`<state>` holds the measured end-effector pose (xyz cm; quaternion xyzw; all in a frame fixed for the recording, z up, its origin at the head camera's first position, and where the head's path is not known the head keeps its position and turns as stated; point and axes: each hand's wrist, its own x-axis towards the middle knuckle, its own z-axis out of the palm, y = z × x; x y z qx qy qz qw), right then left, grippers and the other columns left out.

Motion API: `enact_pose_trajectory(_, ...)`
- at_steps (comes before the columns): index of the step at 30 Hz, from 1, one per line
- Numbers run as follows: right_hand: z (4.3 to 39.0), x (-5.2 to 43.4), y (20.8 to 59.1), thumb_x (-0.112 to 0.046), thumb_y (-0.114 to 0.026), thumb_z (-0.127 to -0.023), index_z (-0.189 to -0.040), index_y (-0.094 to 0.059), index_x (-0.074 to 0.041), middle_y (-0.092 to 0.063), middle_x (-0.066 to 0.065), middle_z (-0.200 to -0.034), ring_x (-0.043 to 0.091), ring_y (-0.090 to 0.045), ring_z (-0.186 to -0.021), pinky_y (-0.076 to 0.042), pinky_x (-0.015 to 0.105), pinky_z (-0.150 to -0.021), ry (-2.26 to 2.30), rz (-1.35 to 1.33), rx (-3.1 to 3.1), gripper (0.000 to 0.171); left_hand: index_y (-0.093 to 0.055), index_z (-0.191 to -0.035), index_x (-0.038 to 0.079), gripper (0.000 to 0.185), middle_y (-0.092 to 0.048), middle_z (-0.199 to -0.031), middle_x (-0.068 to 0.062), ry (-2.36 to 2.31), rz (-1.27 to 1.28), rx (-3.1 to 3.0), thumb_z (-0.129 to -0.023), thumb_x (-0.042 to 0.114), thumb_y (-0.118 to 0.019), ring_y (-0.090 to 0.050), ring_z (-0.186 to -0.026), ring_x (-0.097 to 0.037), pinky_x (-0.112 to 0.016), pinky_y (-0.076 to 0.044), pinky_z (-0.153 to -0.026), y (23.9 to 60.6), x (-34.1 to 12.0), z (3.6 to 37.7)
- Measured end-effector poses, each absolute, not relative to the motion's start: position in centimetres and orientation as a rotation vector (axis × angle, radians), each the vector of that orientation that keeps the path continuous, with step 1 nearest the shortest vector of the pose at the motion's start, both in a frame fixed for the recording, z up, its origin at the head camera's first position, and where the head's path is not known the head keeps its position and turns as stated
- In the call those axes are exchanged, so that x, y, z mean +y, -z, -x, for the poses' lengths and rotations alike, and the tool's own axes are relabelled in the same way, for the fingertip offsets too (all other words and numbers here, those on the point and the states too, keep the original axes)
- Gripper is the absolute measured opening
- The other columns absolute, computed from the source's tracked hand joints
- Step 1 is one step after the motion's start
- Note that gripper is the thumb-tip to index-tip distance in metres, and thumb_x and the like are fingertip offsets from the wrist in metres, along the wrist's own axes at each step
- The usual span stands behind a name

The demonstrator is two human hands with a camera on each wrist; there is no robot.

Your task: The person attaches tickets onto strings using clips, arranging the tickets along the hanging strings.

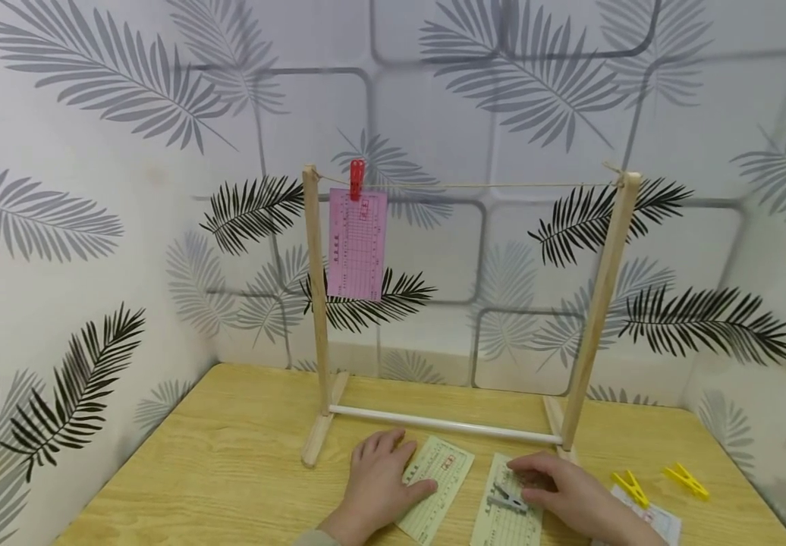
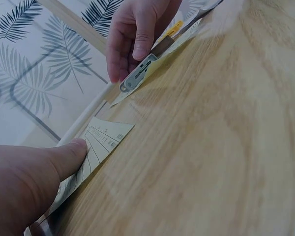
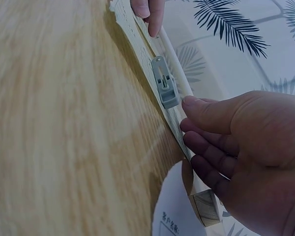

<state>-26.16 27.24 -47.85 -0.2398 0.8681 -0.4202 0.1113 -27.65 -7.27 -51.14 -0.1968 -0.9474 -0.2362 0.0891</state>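
Two pale green slips lie on the wooden table (image 1: 229, 455). My left hand (image 1: 379, 478) rests flat on the left slip (image 1: 444, 474), its thumb (image 2: 64, 160) pressing the paper (image 2: 105, 137). A grey clothespin (image 1: 507, 498) lies on the right slip (image 1: 502, 523). My right hand (image 1: 557, 493) pinches that slip (image 3: 135, 37), with the thumb (image 3: 201, 108) on top at the clothespin's (image 3: 164, 86) tail and the fingers (image 3: 211, 152) along its far edge. The left wrist view shows the same thumb (image 2: 140, 44) over the clothespin (image 2: 137, 73).
Behind the hands a wooden rack (image 1: 316, 303) with a white base rod (image 1: 444, 425) carries a string (image 1: 488, 184). A red clothespin (image 1: 356, 178) holds a pink slip (image 1: 356, 243) on it. Two yellow clothespins (image 1: 630, 487) (image 1: 686, 480) and a white paper (image 1: 652, 519) lie at the right.
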Motion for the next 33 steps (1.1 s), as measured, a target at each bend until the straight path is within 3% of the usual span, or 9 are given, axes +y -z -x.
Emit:
enact_pose_trajectory(7, 26.4, 27.3, 48.2, -0.012, -0.071, -0.109, -0.145, -0.067, -0.001, -0.067, 0.019, -0.141, 0.033, -0.066, -0.127, -0.057, 0.033, -0.100, 1.175, 0.824, 2.559, 0.038, -0.071, -0.146, 0.014, 0.069, -0.054, -0.162, -0.014, 0.678, 0.598, -2.835, -0.096, 0.061, -0.079, -0.045, -0.148, -0.041, -0.071, -0.029, -0.120, 51.0, -7.3, 27.6)
enact_pose_trajectory(11, 26.3, 27.3, 48.3, -0.007, -0.068, -0.110, -0.148, -0.068, -0.005, -0.064, 0.017, -0.142, 0.024, -0.064, -0.122, -0.056, 0.031, -0.096, 1.161, 0.883, 2.545, 0.038, -0.073, -0.145, 0.016, 0.066, -0.055, -0.161, -0.013, 0.678, 0.605, -2.839, -0.096, 0.061, -0.079, -0.045, -0.149, -0.042, -0.073, -0.029, -0.120, 51.1, -7.3, 27.7)
enact_pose_trajectory(16, 26.4, 27.4, 48.4, -0.001, -0.066, -0.108, -0.148, -0.069, -0.007, -0.060, 0.017, -0.141, 0.025, -0.061, -0.120, -0.054, 0.031, -0.090, 1.154, 0.948, 2.525, 0.041, -0.074, -0.143, 0.017, 0.063, -0.057, -0.160, -0.013, 0.680, 0.614, -2.833, -0.096, 0.059, -0.081, -0.046, -0.149, -0.043, -0.073, -0.030, -0.120, 51.0, -7.2, 27.6)
enact_pose_trajectory(26, 26.9, 27.6, 48.8, -0.002, -0.072, -0.105, -0.137, -0.075, -0.013, -0.060, 0.013, -0.137, 0.027, -0.059, -0.122, -0.056, 0.035, -0.093, 1.103, 1.002, 2.563, 0.034, -0.076, -0.140, 0.018, 0.057, -0.059, -0.158, -0.012, 0.706, 0.623, -2.821, -0.096, 0.055, -0.082, -0.047, -0.148, -0.042, -0.074, -0.029, -0.120, 50.7, -7.2, 27.7)
enact_pose_trajectory(33, 26.7, 27.3, 48.8, 0.003, -0.069, -0.105, -0.145, -0.071, -0.009, -0.059, 0.014, -0.138, 0.021, -0.058, -0.120, -0.054, 0.033, -0.093, 1.117, 1.045, 2.542, 0.042, -0.077, -0.138, 0.018, 0.053, -0.061, -0.156, -0.012, 0.736, 0.629, -2.812, -0.096, 0.050, -0.083, -0.049, -0.147, -0.041, -0.074, -0.029, -0.120, 50.9, -7.3, 27.8)
